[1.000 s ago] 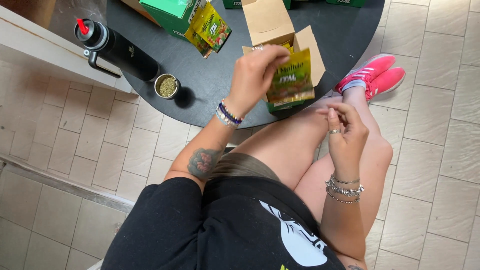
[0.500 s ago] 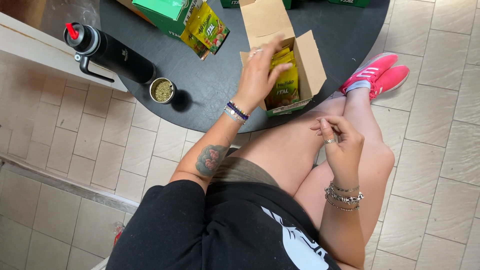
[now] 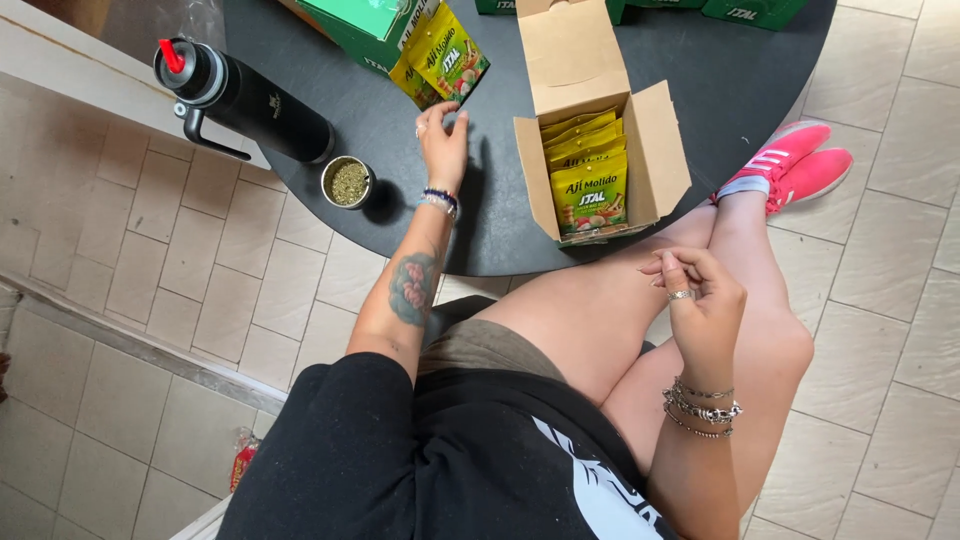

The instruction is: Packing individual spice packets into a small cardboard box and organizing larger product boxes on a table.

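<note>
Since half a second ago the left hand (image 3: 443, 140) has left the carton (image 3: 600, 150) and swung leftward across the surface (image 3: 480, 230) to the loose sachets (image 3: 440, 55); the right hand (image 3: 700, 295) has stayed over the lap.

Head view: the left hand lies flat-ish on the dark round surface, fingers spread and open, gripping nothing, its fingertips touching or all but touching the lower edge of the loose yellow-green sachets. Those sachets lie directly beyond the fingertips, toward the far edge of the surface, leaning against a green box (image 3: 365, 25); their long axis runs roughly in line with the forearm, tilted a little to the right. The left hand is far nearer to them than the right, which hangs well apart above the thigh, fingers loosely curled; whether it pinches something small cannot be told.

The open carton stands just right of the left hand, near the near edge, flaps up, with a row of the same sachets packed upright inside. Left of the hand, a small metal cup (image 3: 347, 183) of green herb sits by the surface's left edge, beside a black flask (image 3: 245, 100) lying on its side.
</note>
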